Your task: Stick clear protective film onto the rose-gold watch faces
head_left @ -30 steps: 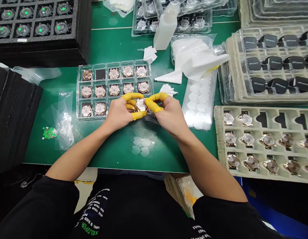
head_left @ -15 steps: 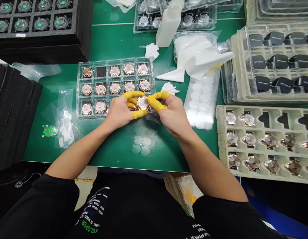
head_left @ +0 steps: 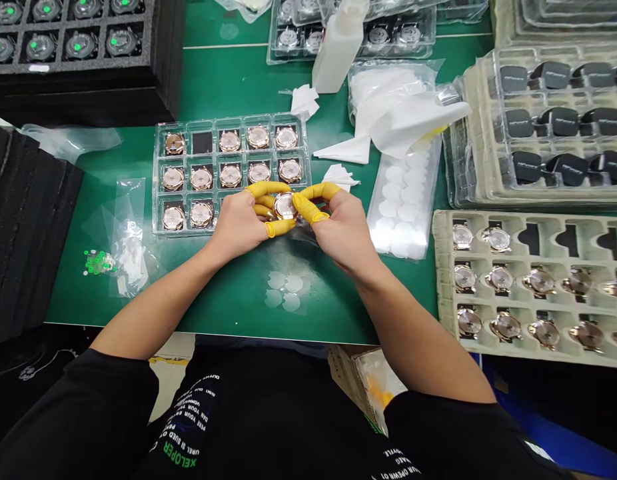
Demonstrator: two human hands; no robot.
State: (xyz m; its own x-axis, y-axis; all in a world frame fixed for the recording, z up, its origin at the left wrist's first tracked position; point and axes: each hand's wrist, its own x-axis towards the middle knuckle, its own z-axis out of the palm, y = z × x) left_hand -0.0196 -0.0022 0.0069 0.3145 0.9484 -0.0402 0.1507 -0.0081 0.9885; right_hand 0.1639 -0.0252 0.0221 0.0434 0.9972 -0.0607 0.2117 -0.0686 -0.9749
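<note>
Clear tray of watch heads on green worktop; left hand, yellow-covered fingers grasping a watch head at tray's near-right corner; right hand, fingers pinching its right edge; beige tray far right.

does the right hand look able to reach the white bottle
Probably yes: mostly low tissues lie between the right hand and the bottle, though the hand would first need to let go of the watch.

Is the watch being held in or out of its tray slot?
Out: the left hand grips the watch between yellow-covered fingers.
</note>
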